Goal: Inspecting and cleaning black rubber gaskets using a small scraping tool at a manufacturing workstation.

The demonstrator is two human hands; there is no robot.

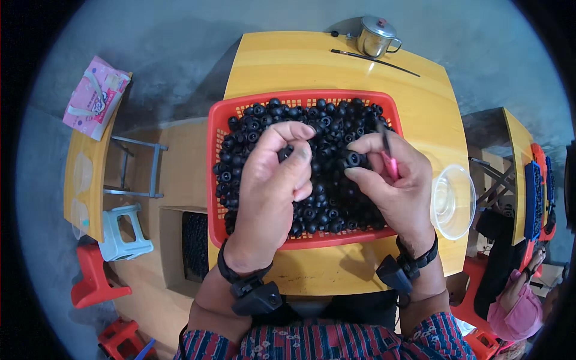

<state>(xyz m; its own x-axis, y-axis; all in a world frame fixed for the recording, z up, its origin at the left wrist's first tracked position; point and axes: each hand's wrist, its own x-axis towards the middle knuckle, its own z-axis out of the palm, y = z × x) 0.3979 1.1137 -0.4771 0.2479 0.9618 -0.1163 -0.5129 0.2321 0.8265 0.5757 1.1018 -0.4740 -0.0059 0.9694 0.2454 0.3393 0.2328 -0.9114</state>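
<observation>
One round, glossy black hollow part pinched in right hand above red basket, left hand curled, grip unclear; basket meets counter's left edge, bare surface beyond.

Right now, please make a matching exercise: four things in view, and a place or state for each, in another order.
1. Red rectangular plastic basket
2. Lidded metal mug
3. Clear round plastic bowl
4. Slim pink-handled tool

A. Held in the right hand
B. Far edge of yellow tabletop
C. Holding small black round pieces
D. Right of the basket

Pairs: 1C, 2B, 3D, 4A
</observation>
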